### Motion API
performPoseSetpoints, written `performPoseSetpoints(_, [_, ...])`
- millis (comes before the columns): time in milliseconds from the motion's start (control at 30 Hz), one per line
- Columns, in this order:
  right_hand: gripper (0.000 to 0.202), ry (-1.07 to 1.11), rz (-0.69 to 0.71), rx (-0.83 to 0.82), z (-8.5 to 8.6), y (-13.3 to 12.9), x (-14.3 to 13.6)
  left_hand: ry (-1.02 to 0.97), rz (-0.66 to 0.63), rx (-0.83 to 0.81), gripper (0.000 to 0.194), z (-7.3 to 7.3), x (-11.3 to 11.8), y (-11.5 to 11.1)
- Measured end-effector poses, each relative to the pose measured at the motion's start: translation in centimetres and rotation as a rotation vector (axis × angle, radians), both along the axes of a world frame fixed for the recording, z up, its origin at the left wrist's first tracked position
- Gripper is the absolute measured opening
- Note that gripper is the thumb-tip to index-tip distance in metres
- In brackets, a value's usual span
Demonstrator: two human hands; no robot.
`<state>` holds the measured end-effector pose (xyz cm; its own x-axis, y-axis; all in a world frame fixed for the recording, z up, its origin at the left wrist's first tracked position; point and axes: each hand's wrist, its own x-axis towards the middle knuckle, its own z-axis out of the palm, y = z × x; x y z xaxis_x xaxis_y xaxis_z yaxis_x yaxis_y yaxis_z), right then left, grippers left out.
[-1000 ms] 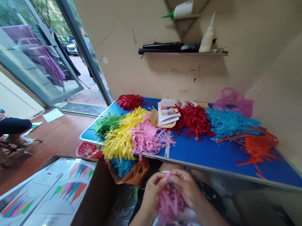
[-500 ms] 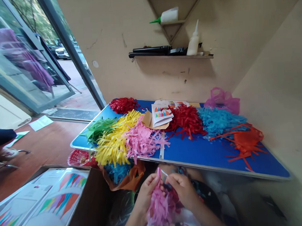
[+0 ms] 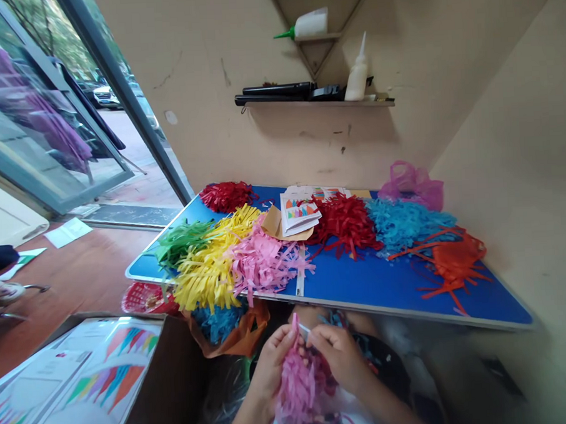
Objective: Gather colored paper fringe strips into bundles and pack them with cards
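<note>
Low in front of the table, my left hand [image 3: 278, 351] pinches the looped top of a pink paper tassel [image 3: 297, 383], whose fringe hangs down. My right hand [image 3: 336, 350] is closed on a thin white strip [image 3: 304, 328] that touches the tassel's top; its exact kind is too small to tell. Dark red fringe [image 3: 325, 376] shows beneath my right hand, over my lap. On the table nearest my hands lies a heap of pink tassels [image 3: 266, 263], beside yellow tassels [image 3: 210, 265] and green tassels [image 3: 183, 241].
The blue table [image 3: 342, 284] also bears dark red tassels [image 3: 344, 225], blue tassels [image 3: 410, 222], orange tassels [image 3: 458, 260] and printed cards [image 3: 299, 214]. A cardboard box [image 3: 150, 393] stands at left, near an orange bag [image 3: 253, 332] and a red basket [image 3: 143, 297]. A shelf [image 3: 316, 103] holds a glue bottle [image 3: 356, 77].
The white strip has come in closer against the pink tassel's top, with my right hand slightly nearer my left. The whole view has shifted a little.
</note>
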<state>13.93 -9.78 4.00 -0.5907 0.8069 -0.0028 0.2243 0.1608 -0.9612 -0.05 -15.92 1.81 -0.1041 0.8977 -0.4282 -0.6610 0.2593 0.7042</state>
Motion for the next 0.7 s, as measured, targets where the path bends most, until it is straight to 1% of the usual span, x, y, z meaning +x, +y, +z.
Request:
performPoseSetpoints(67, [0.043, -0.082, -0.006, 0.039, 0.2, 0.2, -0.1, 0.058, 0.011, 0.017, 0.036, 0.1, 0.1, -0.1])
performPoseSetpoints(133, [0.037, -0.18, 0.005, 0.093, 0.6, 0.4, -0.1, 0.136, 0.042, 0.053, 0.03, 0.2, 0.2, -0.2])
performPoseSetpoints(167, [0.03, -0.209, 0.012, 0.112, 0.7, 0.5, -0.1, 0.219, 0.049, 0.088, 0.026, 0.2, 0.2, -0.3])
performPoseSetpoints(233, [0.019, -0.211, 0.025, 0.1, 0.7, 0.7, -0.1, 0.467, 0.03, 0.173, 0.02, 0.2, 0.2, -0.6])
performPoseSetpoints(300, [0.016, -0.145, 0.013, 0.026, 0.1, 0.8, -0.1, 0.718, -0.013, 0.239, 0.02, 0.2, 0.2, -0.8])
performPoseSetpoints(333, [0.02, -0.093, -0.002, -0.025, -0.5, 0.8, -0.3, 0.8, -0.019, 0.25, 0.021, 0.1, 0.1, -0.9])
performPoseSetpoints(433, [0.037, 0.118, -0.069, -0.202, -2.6, 0.7, -1.4, 0.878, -0.037, 0.213, 0.026, -0.1, -0.2, -0.9])
performPoseSetpoints(500, [0.042, 0.248, -0.118, -0.338, -3.2, 1.0, -2.0, 0.885, -0.089, 0.191, 0.029, -0.2, -0.4, -0.7])
performPoseSetpoints(533, [0.043, 0.315, -0.15, -0.406, -3.0, 1.5, -1.9, 0.892, -0.114, 0.191, 0.031, -0.2, -0.5, -0.6])
performPoseSetpoints(567, [0.043, 0.394, -0.192, -0.463, -2.3, 2.3, -1.4, 0.912, -0.12, 0.198, 0.032, -0.3, -0.6, -0.4])
performPoseSetpoints(600, [0.043, 0.479, -0.244, -0.493, -1.2, 3.3, -0.3, 0.953, -0.112, 0.212, 0.032, -0.4, -0.7, -0.2])
performPoseSetpoints(633, [0.043, 0.565, -0.297, -0.496, 0.3, 4.5, 1.5, 1.014, -0.102, 0.229, 0.03, -0.4, -0.9, 0.0])
performPoseSetpoints(667, [0.043, 0.634, -0.363, -0.446, 2.1, 5.7, 4.1, 1.084, -0.095, 0.247, 0.029, -0.3, -1.2, 0.1])
performPoseSetpoints(700, [0.041, 0.651, -0.427, -0.35, 3.9, 6.9, 7.2, 1.153, -0.104, 0.267, 0.028, -0.3, -1.7, 0.2])
